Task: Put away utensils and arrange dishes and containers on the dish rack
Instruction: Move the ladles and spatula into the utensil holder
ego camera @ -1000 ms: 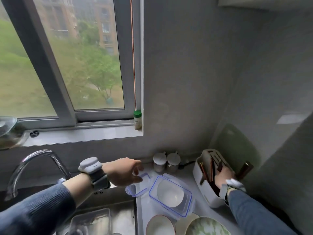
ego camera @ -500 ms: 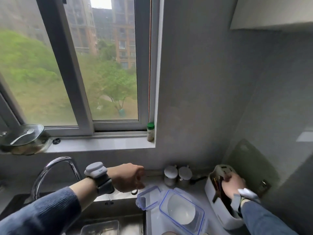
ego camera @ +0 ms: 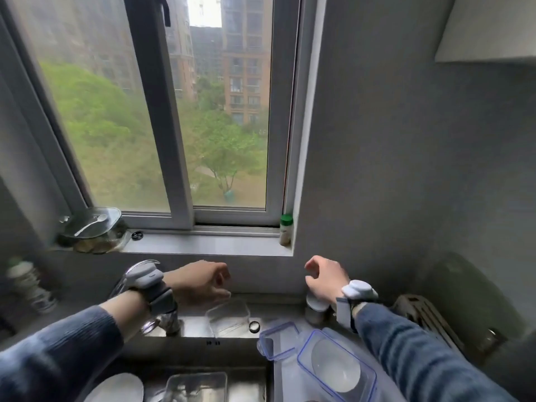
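My left hand (ego camera: 203,282) hovers over the back ledge of the sink, its fingers closed at the rim of a clear plastic container (ego camera: 229,314) that hangs just below it. My right hand (ego camera: 327,277) is raised above two white-lidded jars (ego camera: 317,303), fingers apart and curled, holding nothing. The white utensil holder (ego camera: 420,314) stands to the right of that hand, blurred. On the counter lie a small blue-rimmed container (ego camera: 278,340) and a larger blue-rimmed container (ego camera: 307,355) with a white bowl (ego camera: 336,369) inside.
The faucet (ego camera: 139,271) rises behind my left wrist. In the sink (ego camera: 249,381) lie a clear box (ego camera: 197,387) and a white plate (ego camera: 116,387). The windowsill (ego camera: 208,242) holds a glass bowl with a spoon (ego camera: 90,227) and a green-capped bottle (ego camera: 286,230). A cutting board (ego camera: 470,291) leans at right.
My right hand has left the utensil holder and moved up and left above the jars. My view has tilted upward. The left hand stays over the sink ledge.
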`<state>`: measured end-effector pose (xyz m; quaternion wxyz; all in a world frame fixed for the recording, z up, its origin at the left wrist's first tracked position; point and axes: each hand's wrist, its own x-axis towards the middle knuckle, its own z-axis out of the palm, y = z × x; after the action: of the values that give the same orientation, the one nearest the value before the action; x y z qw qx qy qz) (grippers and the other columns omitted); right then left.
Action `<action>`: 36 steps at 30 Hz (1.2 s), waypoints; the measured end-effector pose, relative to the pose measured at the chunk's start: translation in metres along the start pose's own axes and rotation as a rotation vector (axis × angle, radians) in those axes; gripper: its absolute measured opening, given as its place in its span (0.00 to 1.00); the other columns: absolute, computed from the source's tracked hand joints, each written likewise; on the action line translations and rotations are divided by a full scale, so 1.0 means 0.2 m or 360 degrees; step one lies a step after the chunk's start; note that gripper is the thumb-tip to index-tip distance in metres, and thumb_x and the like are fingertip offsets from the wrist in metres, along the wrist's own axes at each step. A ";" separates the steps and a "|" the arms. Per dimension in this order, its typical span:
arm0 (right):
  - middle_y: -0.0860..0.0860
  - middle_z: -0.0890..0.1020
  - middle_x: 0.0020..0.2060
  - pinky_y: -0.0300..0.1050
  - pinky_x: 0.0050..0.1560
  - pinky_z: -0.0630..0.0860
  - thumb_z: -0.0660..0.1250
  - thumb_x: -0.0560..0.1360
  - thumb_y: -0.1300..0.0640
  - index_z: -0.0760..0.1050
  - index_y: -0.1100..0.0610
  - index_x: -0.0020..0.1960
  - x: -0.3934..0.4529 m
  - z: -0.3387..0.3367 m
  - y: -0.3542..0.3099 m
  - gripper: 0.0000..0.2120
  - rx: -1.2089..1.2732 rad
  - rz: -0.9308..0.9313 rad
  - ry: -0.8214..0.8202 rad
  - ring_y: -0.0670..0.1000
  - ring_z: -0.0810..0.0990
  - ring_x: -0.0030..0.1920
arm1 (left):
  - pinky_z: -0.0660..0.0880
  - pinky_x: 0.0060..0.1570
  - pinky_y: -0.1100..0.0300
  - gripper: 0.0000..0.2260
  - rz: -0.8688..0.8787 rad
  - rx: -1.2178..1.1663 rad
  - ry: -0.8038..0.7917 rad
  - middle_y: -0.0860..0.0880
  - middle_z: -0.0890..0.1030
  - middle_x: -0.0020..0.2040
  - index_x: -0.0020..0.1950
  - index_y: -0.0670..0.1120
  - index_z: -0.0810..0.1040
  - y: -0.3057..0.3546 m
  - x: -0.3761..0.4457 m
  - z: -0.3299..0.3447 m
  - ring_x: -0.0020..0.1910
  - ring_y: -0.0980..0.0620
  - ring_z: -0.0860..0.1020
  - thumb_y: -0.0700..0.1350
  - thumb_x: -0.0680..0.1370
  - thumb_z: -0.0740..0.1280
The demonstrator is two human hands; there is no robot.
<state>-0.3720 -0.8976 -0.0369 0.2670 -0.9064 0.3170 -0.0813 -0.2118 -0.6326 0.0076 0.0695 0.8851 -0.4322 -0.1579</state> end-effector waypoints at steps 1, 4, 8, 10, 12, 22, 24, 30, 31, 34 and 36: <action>0.45 0.84 0.55 0.40 0.55 0.74 0.68 0.73 0.53 0.79 0.47 0.56 0.01 0.02 -0.05 0.13 -0.0033 -0.0067 -0.0072 0.50 0.82 0.56 | 0.75 0.53 0.62 0.19 -0.0012 -0.0011 0.0003 0.56 0.82 0.58 0.64 0.54 0.76 -0.02 -0.01 0.00 0.50 0.57 0.79 0.59 0.76 0.71; 0.45 0.81 0.60 0.43 0.61 0.75 0.68 0.74 0.51 0.77 0.47 0.60 0.04 0.17 -0.27 0.15 -0.0076 -0.0260 -0.0227 0.50 0.80 0.60 | 0.75 0.58 0.60 0.20 -0.0120 -0.0016 -0.0025 0.55 0.82 0.59 0.65 0.53 0.76 -0.17 -0.10 -0.03 0.55 0.55 0.80 0.60 0.76 0.70; 0.47 0.81 0.59 0.44 0.61 0.75 0.69 0.75 0.52 0.77 0.48 0.60 0.07 0.33 -0.56 0.14 -0.0109 -0.0501 -0.0332 0.49 0.80 0.58 | 0.75 0.58 0.59 0.19 -0.0315 -0.0024 0.0040 0.55 0.82 0.58 0.64 0.52 0.76 -0.39 -0.25 -0.06 0.56 0.53 0.79 0.58 0.75 0.70; 0.48 0.82 0.58 0.43 0.59 0.75 0.69 0.75 0.53 0.77 0.50 0.60 0.07 0.35 -0.68 0.13 -0.0104 -0.0595 -0.0346 0.49 0.80 0.57 | 0.76 0.56 0.59 0.18 -0.0389 -0.0035 0.0079 0.56 0.82 0.55 0.61 0.54 0.77 -0.47 -0.30 -0.07 0.54 0.53 0.80 0.59 0.73 0.70; 0.47 0.82 0.58 0.43 0.59 0.75 0.68 0.75 0.53 0.78 0.51 0.60 0.06 0.44 -0.87 0.13 -0.0098 -0.0682 -0.0341 0.49 0.80 0.58 | 0.76 0.56 0.58 0.19 -0.0473 -0.0051 0.0090 0.57 0.81 0.52 0.60 0.55 0.77 -0.62 -0.41 -0.09 0.52 0.54 0.79 0.60 0.72 0.69; 0.47 0.82 0.52 0.39 0.51 0.71 0.68 0.75 0.55 0.78 0.51 0.59 -0.03 0.76 -1.48 0.13 -0.0092 -0.0841 -0.0412 0.50 0.80 0.57 | 0.77 0.57 0.60 0.16 -0.0672 -0.0204 0.0116 0.58 0.83 0.52 0.57 0.54 0.79 -1.17 -0.70 -0.04 0.52 0.56 0.80 0.58 0.72 0.69; 0.46 0.82 0.54 0.41 0.54 0.74 0.68 0.74 0.55 0.78 0.51 0.59 -0.07 0.89 -1.65 0.13 -0.0108 -0.0861 -0.0471 0.49 0.81 0.56 | 0.77 0.57 0.60 0.16 -0.0736 -0.0236 0.0122 0.57 0.83 0.53 0.57 0.54 0.79 -1.38 -0.83 0.02 0.53 0.55 0.80 0.57 0.72 0.69; 0.45 0.82 0.57 0.43 0.59 0.76 0.68 0.73 0.53 0.77 0.48 0.59 -0.17 1.24 -1.95 0.15 -0.0152 -0.0906 -0.0578 0.49 0.80 0.57 | 0.74 0.60 0.58 0.18 -0.0971 -0.0319 0.0052 0.51 0.80 0.62 0.62 0.50 0.78 -1.88 -1.06 0.24 0.61 0.50 0.77 0.54 0.74 0.69; 0.46 0.82 0.57 0.43 0.59 0.75 0.68 0.73 0.53 0.78 0.49 0.60 -0.19 1.31 -2.00 0.15 -0.0156 -0.0921 -0.0607 0.49 0.80 0.58 | 0.74 0.61 0.59 0.19 -0.1029 -0.0353 0.0055 0.50 0.79 0.63 0.63 0.50 0.78 -1.97 -1.10 0.28 0.62 0.50 0.77 0.53 0.74 0.69; 0.47 0.82 0.57 0.45 0.59 0.76 0.69 0.72 0.54 0.78 0.49 0.59 -0.24 1.51 -2.14 0.15 -0.0164 -0.0951 -0.0670 0.50 0.80 0.58 | 0.73 0.57 0.61 0.17 -0.1203 -0.0425 0.0101 0.49 0.77 0.61 0.63 0.48 0.78 -2.27 -1.21 0.39 0.61 0.49 0.77 0.49 0.75 0.68; 0.48 0.82 0.54 0.47 0.56 0.78 0.68 0.72 0.53 0.78 0.50 0.57 -0.28 1.65 -2.26 0.13 -0.0182 -0.0952 -0.0689 0.52 0.81 0.55 | 0.73 0.51 0.60 0.12 -0.1344 -0.0497 0.0148 0.47 0.77 0.57 0.57 0.48 0.78 -2.51 -1.31 0.48 0.54 0.48 0.78 0.47 0.74 0.68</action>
<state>-0.0725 -0.4238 -0.0720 0.2414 -0.9686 -0.0217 0.0557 -0.0225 -0.1150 -0.1562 0.1510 0.9689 -0.0007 -0.1958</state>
